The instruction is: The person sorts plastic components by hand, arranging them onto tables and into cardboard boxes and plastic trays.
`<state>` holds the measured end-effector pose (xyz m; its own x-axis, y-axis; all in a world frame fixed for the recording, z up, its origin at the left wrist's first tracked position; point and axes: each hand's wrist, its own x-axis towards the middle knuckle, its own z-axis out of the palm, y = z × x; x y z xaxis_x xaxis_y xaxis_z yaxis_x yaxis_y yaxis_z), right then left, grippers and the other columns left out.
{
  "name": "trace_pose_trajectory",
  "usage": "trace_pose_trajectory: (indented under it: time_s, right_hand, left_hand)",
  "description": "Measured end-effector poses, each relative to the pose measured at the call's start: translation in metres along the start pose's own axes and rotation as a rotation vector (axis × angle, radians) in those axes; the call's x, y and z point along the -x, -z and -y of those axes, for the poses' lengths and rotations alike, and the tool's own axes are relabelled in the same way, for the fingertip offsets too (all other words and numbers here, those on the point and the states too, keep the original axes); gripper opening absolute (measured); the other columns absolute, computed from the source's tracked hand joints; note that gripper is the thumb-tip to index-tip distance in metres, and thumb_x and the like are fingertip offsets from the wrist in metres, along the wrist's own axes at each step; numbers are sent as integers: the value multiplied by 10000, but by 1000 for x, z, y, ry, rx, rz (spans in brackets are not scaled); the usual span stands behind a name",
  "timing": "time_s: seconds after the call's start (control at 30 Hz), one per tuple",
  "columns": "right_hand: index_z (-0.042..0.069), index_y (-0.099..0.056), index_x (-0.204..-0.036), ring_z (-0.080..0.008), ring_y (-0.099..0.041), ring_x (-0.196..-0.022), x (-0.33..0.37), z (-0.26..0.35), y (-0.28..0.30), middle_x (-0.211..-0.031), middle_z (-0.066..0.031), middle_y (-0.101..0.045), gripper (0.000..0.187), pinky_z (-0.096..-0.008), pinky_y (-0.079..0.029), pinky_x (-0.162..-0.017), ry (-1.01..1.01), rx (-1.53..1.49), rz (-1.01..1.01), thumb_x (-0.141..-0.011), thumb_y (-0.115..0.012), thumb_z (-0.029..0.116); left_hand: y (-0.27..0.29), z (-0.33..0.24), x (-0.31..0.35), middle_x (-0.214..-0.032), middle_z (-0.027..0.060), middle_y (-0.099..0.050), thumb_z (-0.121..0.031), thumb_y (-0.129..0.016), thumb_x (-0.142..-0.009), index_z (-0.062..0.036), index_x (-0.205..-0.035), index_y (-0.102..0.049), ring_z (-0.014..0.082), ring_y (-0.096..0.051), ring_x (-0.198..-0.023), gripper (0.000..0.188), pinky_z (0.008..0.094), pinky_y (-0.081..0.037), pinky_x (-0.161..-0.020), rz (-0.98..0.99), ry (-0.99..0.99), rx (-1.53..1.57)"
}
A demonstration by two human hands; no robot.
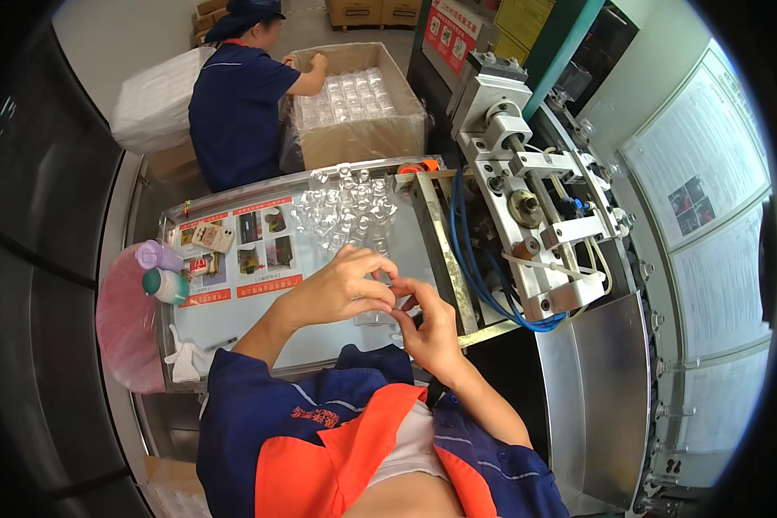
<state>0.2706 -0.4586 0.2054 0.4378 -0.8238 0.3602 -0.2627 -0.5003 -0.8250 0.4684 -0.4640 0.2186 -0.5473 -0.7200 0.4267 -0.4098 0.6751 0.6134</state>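
Observation:
Over the front part of the work table, my left hand (351, 283) and my right hand (426, 326) meet with fingertips pinched together. What they hold between them, if anything, is too small and see-through to make out. Just under my fingers lies a clear plastic piece (373, 319), partly covered by the hands. Beyond them, a heap of clear plastic containers (345, 209) spreads across the far side of the table (298, 339).
On my right stands a metal machine (527, 194) with blue hoses (483, 289). A phone (212, 236), a green-capped bottle (166, 286), a purple bottle (159, 255) and a white cloth (184, 358) lie left. A co-worker (237, 112) reaches into a carton (363, 142) of clear containers.

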Motion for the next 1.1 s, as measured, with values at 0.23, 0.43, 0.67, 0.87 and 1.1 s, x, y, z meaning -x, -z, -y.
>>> trace_pose_trajectory:
  time_s: [0.23, 0.43, 0.67, 0.87, 1.1]
  right_hand:
    - [11, -580, -1058, -256, -625, -742, 3, 10, 7, -906, -130, -636, 357, -320, -500, -638, 191, 148, 46, -721, -649, -89]
    - [-1, -606, -830, -251, -587, -645, 14, 50, 85, -770, -110, -616, 184, -326, -484, -618, 303, 235, -265, -679, -660, -93]
    - [-9, -602, -898, -94, -577, -684, 29, 37, 193, -812, -58, -613, 125, -208, -458, -611, 71, 327, -1066, -789, -642, -55]
    - [-5, -608, -951, -91, -593, -664, -16, -28, 303, -795, -71, -651, 195, -233, -484, -631, -53, 594, -1151, -770, -668, 35]
    - [-106, -444, -1113, -371, -627, -911, -112, -82, 348, -1008, -269, -617, 484, -386, -493, -828, -533, 578, -838, -682, -632, 8]
  left_hand:
    - [3, 59, 48, -918, 90, -610, -130, -681, -763, -59, -769, -629, 266, -577, -851, 88, 369, -421, -763, -212, 260, -301]
    - [-4, 189, 114, -857, 170, -608, 68, -658, -663, -21, -905, -525, 346, -609, -825, 290, 378, -481, -706, -419, 769, -391]
    - [-36, 274, 103, -816, 200, -595, 129, -485, -616, -15, -887, -549, 383, -587, -834, 314, 436, -454, -728, -404, 656, -555]
    - [-34, 270, 94, -815, 236, -620, 143, -471, -621, -7, -871, -585, 387, -615, -817, 312, 391, -476, -697, -274, 737, -513]
    - [-9, 196, 7, -880, 133, -673, 15, -646, -745, 22, -943, -599, 211, -655, -818, 203, 302, -506, -746, -163, 763, -134]
